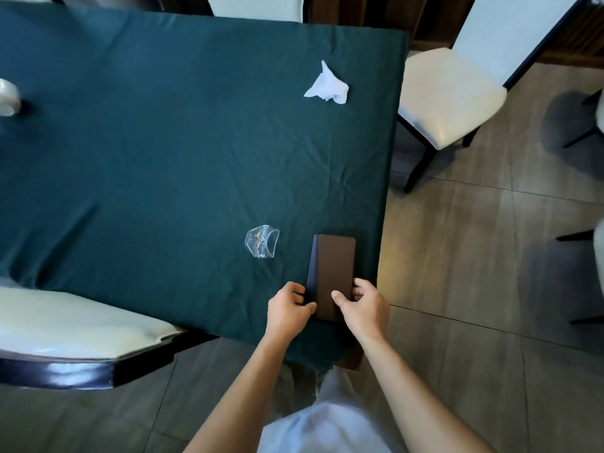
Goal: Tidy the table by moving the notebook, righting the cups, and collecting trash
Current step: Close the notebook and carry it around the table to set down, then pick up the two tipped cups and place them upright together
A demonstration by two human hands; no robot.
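Note:
A brown notebook lies at the near right corner of the table, which is covered by a dark green cloth. My left hand grips its near left edge and my right hand grips its near right edge, thumb on the cover. A clear plastic cup lies tipped on its side just left of the notebook. A crumpled white tissue sits near the far right edge. Another cup-like pale object shows at the far left edge of the view, partly cut off.
A white-cushioned chair stands at the near left side of the table. Another white chair stands off the table's right side, with further chair backs along the far edge. Grey tiled floor lies to the right.

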